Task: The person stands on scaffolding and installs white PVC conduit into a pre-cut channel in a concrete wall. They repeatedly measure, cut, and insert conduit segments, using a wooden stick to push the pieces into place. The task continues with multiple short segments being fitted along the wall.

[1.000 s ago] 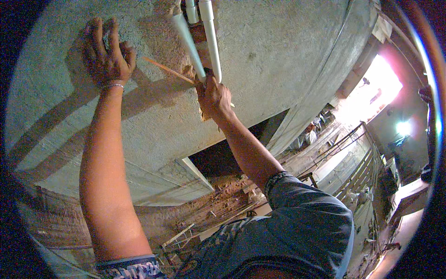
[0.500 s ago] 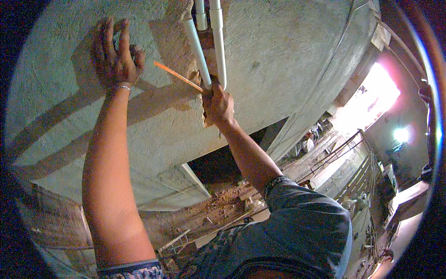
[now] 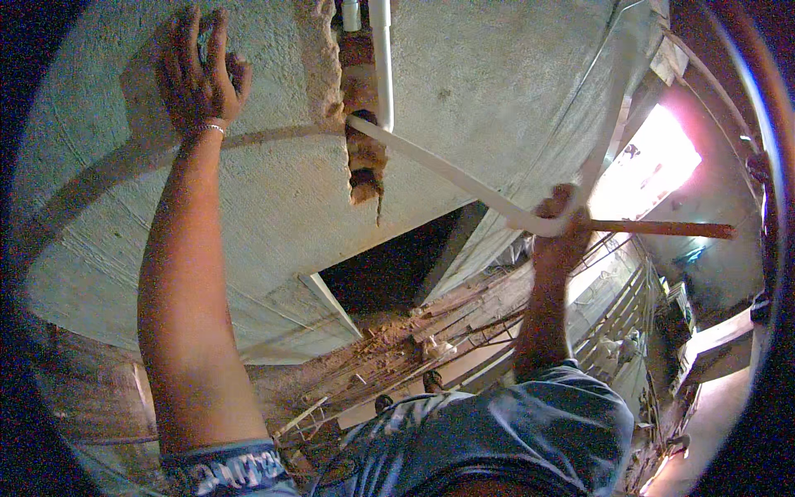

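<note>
My left hand [image 3: 199,87] is raised with fingers apart, close against the rough grey plastered wall [image 3: 281,190]; whether something small lies between its fingers I cannot tell. Out to the right, my right hand [image 3: 563,219] grips a white plastic pipe [image 3: 447,170] at its bend. One leg of the pipe reaches back to the slot cut in the wall [image 3: 360,195]; the other, smeared by motion, rises to the upper right. A thin orange-brown strip [image 3: 662,229] sticks out of the same hand. Another white pipe [image 3: 383,74] stays in the slot, beside a short pipe end [image 3: 351,15].
Below the wall is a dark rectangular opening [image 3: 397,269]. Rubble and planks [image 3: 389,356] lie on the ground beneath. A slatted wooden frame [image 3: 621,319] stands at the right, and a bright opening [image 3: 654,170] shows behind.
My right hand has swung away from the slot to the right, carrying the white pipe and the orange strip. My left hand stays at the wall, slightly higher in view.
</note>
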Motion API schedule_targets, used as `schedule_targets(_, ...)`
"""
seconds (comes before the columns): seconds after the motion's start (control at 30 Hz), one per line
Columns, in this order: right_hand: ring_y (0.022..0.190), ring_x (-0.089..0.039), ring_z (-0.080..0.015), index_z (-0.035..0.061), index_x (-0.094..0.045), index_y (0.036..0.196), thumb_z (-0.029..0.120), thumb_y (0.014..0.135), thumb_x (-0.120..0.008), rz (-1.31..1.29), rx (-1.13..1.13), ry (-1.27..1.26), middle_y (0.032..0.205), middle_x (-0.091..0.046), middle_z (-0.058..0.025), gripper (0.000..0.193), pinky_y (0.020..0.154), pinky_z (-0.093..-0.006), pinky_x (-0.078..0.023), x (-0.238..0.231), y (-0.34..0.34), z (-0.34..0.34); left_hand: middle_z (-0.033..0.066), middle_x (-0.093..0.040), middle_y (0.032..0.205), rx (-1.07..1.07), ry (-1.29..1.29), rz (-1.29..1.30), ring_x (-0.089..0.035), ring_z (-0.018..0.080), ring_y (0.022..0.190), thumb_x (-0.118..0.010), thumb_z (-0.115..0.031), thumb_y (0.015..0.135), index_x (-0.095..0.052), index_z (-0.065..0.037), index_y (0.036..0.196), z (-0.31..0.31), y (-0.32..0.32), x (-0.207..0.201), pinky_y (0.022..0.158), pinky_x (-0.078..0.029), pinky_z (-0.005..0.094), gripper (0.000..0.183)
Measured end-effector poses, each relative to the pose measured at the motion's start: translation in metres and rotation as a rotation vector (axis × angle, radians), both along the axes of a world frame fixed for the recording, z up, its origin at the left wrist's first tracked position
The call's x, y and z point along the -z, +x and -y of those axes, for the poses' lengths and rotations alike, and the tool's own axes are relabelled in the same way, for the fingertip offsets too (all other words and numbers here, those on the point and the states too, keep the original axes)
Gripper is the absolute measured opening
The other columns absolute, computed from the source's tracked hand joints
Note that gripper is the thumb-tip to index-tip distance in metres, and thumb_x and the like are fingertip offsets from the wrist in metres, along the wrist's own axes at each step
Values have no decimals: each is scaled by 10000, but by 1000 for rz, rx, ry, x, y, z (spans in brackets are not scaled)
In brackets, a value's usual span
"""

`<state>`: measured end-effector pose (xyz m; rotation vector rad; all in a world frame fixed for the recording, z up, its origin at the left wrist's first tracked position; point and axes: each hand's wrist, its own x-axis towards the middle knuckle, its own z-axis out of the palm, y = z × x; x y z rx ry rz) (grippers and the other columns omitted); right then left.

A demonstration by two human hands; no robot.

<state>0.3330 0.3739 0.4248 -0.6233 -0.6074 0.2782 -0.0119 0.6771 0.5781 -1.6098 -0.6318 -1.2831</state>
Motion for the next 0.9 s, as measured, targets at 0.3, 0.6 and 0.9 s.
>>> schedule_targets(0.3, 532, -372, -149, 116, -442, 740, 301, 934, -533, 289, -83, 58, 601, -396, 1, 283, 552, -304, -334, -119, 29, 187, 162, -356, 1459, 24, 23, 33, -363, 388, 1311, -589, -354, 816, -445, -167, 1376, -12, -5, -1, 1042, -301, 566, 608)
schedule_targets(0.6, 676, -627, -319, 86, -643, 804, 385, 778, -690, 1295, 482, -1173, 700, -630, -122, 303, 618, -458, -472, 31, -49, 141, 154, -570, 1124, 1307, -1892, 404, -537, 297, 1081, -531, -524, 899, -491, -33, 1181, 214, 84, 170, 887, -452, 401, 568)
schedule_targets(0.9, 601, -570, -184, 127, -626, 900, 319, 754, -699, 1420, 449, -673, 818, -578, -47, 252, 552, -364, -492, 130, -114, 163, -39, -358, 543, 2181, -1853, 2078, -322, 118, 461, -517, -581, 897, -534, -147, 818, 315, 70, 296, 444, -346, 284, 442)
